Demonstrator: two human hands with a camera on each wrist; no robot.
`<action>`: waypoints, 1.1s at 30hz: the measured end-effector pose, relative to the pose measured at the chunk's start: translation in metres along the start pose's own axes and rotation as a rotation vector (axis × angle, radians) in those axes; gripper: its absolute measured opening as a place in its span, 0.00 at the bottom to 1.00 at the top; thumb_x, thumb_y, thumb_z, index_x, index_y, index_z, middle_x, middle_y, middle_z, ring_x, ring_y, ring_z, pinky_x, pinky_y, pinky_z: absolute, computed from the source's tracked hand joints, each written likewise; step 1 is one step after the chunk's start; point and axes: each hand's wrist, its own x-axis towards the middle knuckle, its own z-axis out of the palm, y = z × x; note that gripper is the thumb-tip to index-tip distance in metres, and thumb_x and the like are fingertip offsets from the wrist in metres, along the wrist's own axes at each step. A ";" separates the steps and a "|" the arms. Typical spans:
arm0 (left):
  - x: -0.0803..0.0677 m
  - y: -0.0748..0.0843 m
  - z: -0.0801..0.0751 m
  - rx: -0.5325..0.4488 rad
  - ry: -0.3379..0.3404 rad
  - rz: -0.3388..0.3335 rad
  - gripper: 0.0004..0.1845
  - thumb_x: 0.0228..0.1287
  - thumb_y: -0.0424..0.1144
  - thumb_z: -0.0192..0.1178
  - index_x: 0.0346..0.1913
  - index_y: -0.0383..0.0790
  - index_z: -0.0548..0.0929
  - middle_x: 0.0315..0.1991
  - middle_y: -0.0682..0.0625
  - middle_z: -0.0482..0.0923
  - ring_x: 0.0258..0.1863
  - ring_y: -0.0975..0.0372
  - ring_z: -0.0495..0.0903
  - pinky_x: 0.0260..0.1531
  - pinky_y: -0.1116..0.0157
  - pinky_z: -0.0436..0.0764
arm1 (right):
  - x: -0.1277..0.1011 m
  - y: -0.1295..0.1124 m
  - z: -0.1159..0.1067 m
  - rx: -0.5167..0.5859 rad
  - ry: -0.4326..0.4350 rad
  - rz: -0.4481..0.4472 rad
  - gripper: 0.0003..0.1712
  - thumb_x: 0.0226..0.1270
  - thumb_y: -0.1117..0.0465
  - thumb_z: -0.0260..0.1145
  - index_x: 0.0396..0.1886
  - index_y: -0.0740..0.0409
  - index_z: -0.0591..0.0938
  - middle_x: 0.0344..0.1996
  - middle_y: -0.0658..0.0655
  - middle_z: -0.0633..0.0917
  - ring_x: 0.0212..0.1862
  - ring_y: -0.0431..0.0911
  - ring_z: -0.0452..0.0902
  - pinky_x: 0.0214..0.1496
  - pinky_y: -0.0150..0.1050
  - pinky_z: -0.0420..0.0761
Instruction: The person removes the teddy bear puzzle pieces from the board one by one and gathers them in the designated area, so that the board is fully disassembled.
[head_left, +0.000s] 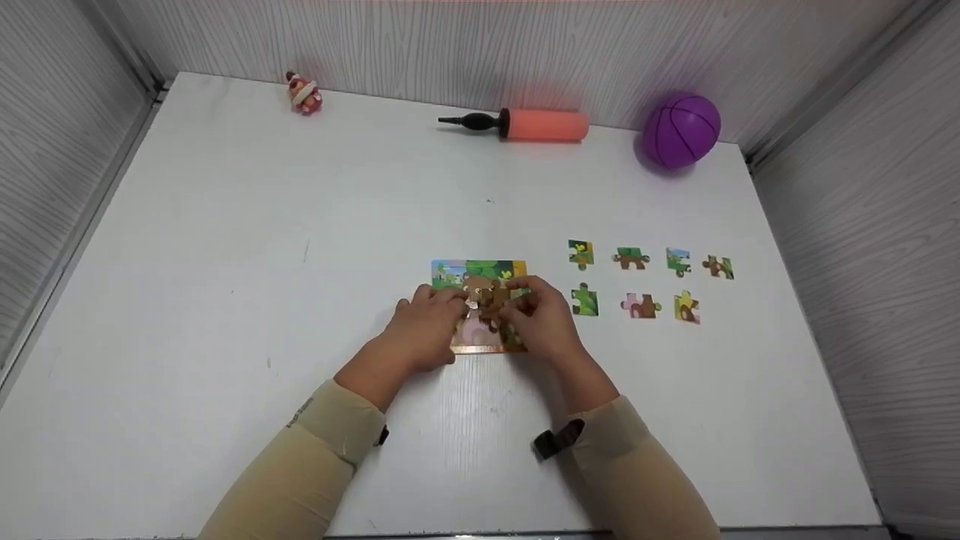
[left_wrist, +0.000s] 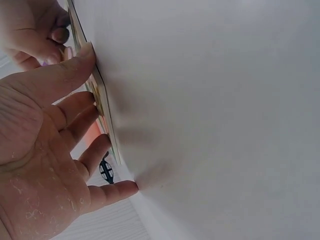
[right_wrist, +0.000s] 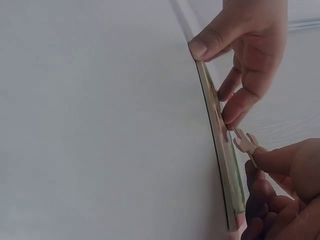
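Note:
A small jigsaw board with a bear picture lies on the white table, partly covered by both hands. My left hand rests at its left side; in the left wrist view the thumb touches the board's edge and the fingers are spread, fairly straight. Between the thumb and fingers of my right hand a brown puzzle piece is pinched, just over the board. The right wrist view shows that puzzle piece tilted, side-on, close to the left hand's fingertips.
Several loose puzzle pieces lie in two rows right of the board. Along the back wall are a small red figurine, an orange-red hand pump with a black nozzle, and a purple ball. Walls bound the table behind and at both sides.

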 end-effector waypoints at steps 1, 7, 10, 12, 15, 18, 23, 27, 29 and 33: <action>0.000 0.000 0.000 -0.001 0.002 0.001 0.39 0.62 0.38 0.77 0.75 0.41 0.74 0.81 0.49 0.62 0.75 0.43 0.60 0.62 0.38 0.71 | -0.001 0.000 -0.003 0.007 0.010 -0.001 0.20 0.72 0.69 0.71 0.61 0.56 0.82 0.33 0.56 0.85 0.35 0.47 0.77 0.33 0.38 0.77; -0.001 0.000 0.001 -0.010 0.014 0.001 0.38 0.60 0.38 0.79 0.74 0.41 0.76 0.81 0.49 0.62 0.74 0.44 0.61 0.61 0.39 0.71 | -0.001 0.003 -0.027 0.035 0.074 -0.015 0.12 0.70 0.67 0.74 0.50 0.62 0.85 0.34 0.56 0.84 0.38 0.48 0.75 0.35 0.35 0.75; -0.001 0.000 0.001 -0.019 0.020 0.004 0.38 0.60 0.37 0.79 0.73 0.42 0.77 0.80 0.49 0.63 0.74 0.44 0.62 0.61 0.39 0.71 | -0.001 0.005 -0.042 0.046 0.116 -0.031 0.07 0.69 0.67 0.75 0.43 0.63 0.86 0.35 0.57 0.84 0.39 0.49 0.75 0.37 0.33 0.76; -0.001 0.000 0.001 -0.020 0.020 0.004 0.38 0.59 0.37 0.79 0.73 0.42 0.77 0.80 0.49 0.63 0.74 0.44 0.62 0.61 0.39 0.71 | -0.002 0.008 -0.052 0.056 0.143 -0.033 0.05 0.69 0.67 0.76 0.41 0.62 0.87 0.35 0.57 0.85 0.39 0.48 0.75 0.37 0.33 0.76; -0.001 0.000 0.002 -0.017 0.024 0.006 0.38 0.59 0.37 0.79 0.73 0.42 0.77 0.80 0.49 0.63 0.74 0.44 0.62 0.61 0.39 0.72 | -0.004 0.011 -0.068 0.065 0.177 -0.043 0.05 0.70 0.66 0.75 0.42 0.63 0.88 0.36 0.57 0.86 0.37 0.48 0.77 0.36 0.32 0.77; 0.000 0.000 0.002 -0.016 0.024 0.011 0.37 0.59 0.37 0.79 0.72 0.42 0.78 0.80 0.49 0.63 0.74 0.44 0.62 0.60 0.39 0.72 | -0.006 0.017 -0.085 0.050 0.200 -0.069 0.06 0.71 0.66 0.75 0.43 0.65 0.89 0.36 0.57 0.88 0.36 0.47 0.79 0.35 0.32 0.78; 0.000 -0.001 0.001 -0.027 0.023 0.013 0.37 0.58 0.36 0.79 0.71 0.43 0.78 0.80 0.49 0.64 0.74 0.44 0.61 0.61 0.38 0.71 | -0.007 0.027 -0.113 -0.003 0.221 -0.087 0.08 0.72 0.65 0.74 0.45 0.66 0.90 0.37 0.58 0.88 0.37 0.45 0.79 0.36 0.30 0.78; 0.000 -0.001 0.001 -0.031 0.028 0.013 0.38 0.58 0.36 0.79 0.72 0.43 0.78 0.79 0.49 0.64 0.73 0.44 0.62 0.61 0.39 0.71 | -0.010 0.035 -0.134 -0.014 0.246 -0.075 0.10 0.73 0.64 0.74 0.46 0.68 0.89 0.37 0.58 0.88 0.35 0.45 0.81 0.34 0.30 0.79; 0.000 -0.001 0.002 -0.031 0.033 0.014 0.38 0.58 0.36 0.79 0.73 0.44 0.78 0.79 0.49 0.64 0.73 0.44 0.62 0.61 0.39 0.72 | -0.012 0.038 -0.143 0.006 0.257 -0.063 0.10 0.73 0.65 0.73 0.46 0.69 0.88 0.36 0.58 0.87 0.34 0.46 0.84 0.34 0.31 0.83; 0.000 -0.001 0.002 -0.030 0.034 0.012 0.39 0.57 0.36 0.79 0.73 0.44 0.78 0.79 0.49 0.64 0.73 0.44 0.63 0.61 0.39 0.72 | -0.016 0.045 -0.165 -0.029 0.298 -0.030 0.12 0.73 0.63 0.73 0.47 0.70 0.87 0.35 0.53 0.87 0.35 0.43 0.82 0.35 0.31 0.82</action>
